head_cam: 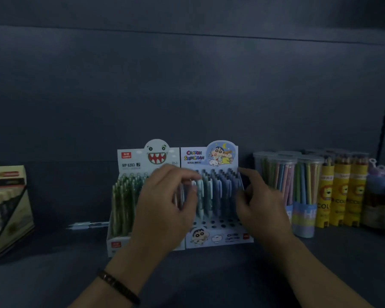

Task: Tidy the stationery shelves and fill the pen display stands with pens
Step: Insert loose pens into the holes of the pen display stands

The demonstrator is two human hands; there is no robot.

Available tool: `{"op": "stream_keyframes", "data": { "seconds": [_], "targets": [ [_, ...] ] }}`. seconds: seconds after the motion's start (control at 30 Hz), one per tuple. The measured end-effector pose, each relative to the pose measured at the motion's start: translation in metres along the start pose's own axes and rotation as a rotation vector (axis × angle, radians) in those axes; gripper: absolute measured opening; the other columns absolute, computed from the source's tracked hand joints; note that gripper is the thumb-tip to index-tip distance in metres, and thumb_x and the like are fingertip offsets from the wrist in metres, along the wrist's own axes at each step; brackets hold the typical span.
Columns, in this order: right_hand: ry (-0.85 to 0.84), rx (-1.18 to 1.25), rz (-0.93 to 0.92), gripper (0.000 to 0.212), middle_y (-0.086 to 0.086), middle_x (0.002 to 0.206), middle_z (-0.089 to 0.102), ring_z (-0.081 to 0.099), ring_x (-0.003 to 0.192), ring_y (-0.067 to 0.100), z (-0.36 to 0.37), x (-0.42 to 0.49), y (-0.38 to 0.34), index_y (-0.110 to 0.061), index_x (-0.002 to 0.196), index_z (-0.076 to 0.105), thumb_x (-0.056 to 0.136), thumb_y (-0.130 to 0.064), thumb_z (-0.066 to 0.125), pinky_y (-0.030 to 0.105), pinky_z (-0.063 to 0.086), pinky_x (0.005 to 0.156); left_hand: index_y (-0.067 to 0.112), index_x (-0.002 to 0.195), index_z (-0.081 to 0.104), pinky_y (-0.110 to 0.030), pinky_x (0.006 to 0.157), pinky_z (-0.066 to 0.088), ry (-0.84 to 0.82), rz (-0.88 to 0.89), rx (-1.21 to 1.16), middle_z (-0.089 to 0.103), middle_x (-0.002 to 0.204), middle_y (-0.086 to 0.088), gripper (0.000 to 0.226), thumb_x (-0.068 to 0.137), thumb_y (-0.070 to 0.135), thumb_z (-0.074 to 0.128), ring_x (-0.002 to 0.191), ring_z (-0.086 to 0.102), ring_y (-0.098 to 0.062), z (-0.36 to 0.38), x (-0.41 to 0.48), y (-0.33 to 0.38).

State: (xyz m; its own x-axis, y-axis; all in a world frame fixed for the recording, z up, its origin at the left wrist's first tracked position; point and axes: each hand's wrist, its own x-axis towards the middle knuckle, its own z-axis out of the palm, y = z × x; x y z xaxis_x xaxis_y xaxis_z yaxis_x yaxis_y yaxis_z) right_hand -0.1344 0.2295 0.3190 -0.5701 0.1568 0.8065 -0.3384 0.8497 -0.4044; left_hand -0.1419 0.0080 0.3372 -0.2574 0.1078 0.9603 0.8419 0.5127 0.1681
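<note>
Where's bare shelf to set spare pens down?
Widest bare shelf lies between the cream display box and the shark stand, save one loose pen. Front strip is free too. Right of the Shin-chan stand, pencil tubs crowd.

The pale grey cardboard display stand carries a white monster face with a red, toothy mouth, and its slim plastic pens are mottled green. The light blue cardboard display stand beside it shows a cartoon boy and multicoloured lettering. Its clip-top pens run mint, teal, then navy. The clear plastic tubs hold pastel pencils, and the yellow cardboard tubes bear orange lions.
</note>
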Motion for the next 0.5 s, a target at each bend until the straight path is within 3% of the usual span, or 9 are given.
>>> {"op": "stream_keyframes", "data": {
  "seconds": [0.07,0.2,0.37,0.5],
  "targets": [
    [0.042,-0.015,-0.038,0.041,-0.007,0.059,0.055,0.056,0.052,0.009,-0.001,0.0,-0.007,-0.025,0.133,0.056,0.096,-0.011,0.065,0.045,0.053,0.05,0.015,0.105,0.072,-0.009,0.078,0.044,0.069,-0.028,-0.002,0.062,0.097,0.01,0.023,0.09,-0.002,0.074,0.081,0.055,0.004,-0.016,0.014,0.0],
    [0.08,0.068,-0.135,0.021,-0.005,0.061,0.056,0.058,0.051,0.011,0.007,-0.001,-0.042,-0.024,0.117,0.06,0.098,-0.015,0.064,0.041,0.051,0.051,0.013,0.102,0.071,-0.011,0.075,0.04,0.123,0.025,0.036,0.062,0.097,0.01,0.021,0.09,-0.004,0.072,0.082,0.056,-0.002,-0.058,0.035,-0.019],
    [0.047,0.329,-0.134,0.012,-0.006,0.062,0.059,0.057,0.052,0.014,0.049,-0.005,-0.12,-0.031,0.093,0.061,0.097,-0.02,0.064,0.037,0.047,0.05,0.02,0.103,0.069,-0.012,0.074,0.039,-0.03,-0.024,0.254,0.057,0.096,0.015,0.02,0.093,0.004,0.072,0.082,0.053,0.0,-0.112,0.021,-0.102],
    [0.002,0.425,-0.125,0.012,-0.002,0.056,0.054,0.054,0.051,0.016,0.091,0.003,-0.161,-0.028,0.088,0.061,0.096,-0.019,0.065,0.04,0.049,0.052,0.031,0.107,0.066,-0.035,0.078,0.051,-0.205,-0.08,0.429,0.061,0.101,0.017,0.026,0.093,0.009,0.07,0.085,0.054,-0.006,-0.132,-0.018,-0.167]
  ]
}}
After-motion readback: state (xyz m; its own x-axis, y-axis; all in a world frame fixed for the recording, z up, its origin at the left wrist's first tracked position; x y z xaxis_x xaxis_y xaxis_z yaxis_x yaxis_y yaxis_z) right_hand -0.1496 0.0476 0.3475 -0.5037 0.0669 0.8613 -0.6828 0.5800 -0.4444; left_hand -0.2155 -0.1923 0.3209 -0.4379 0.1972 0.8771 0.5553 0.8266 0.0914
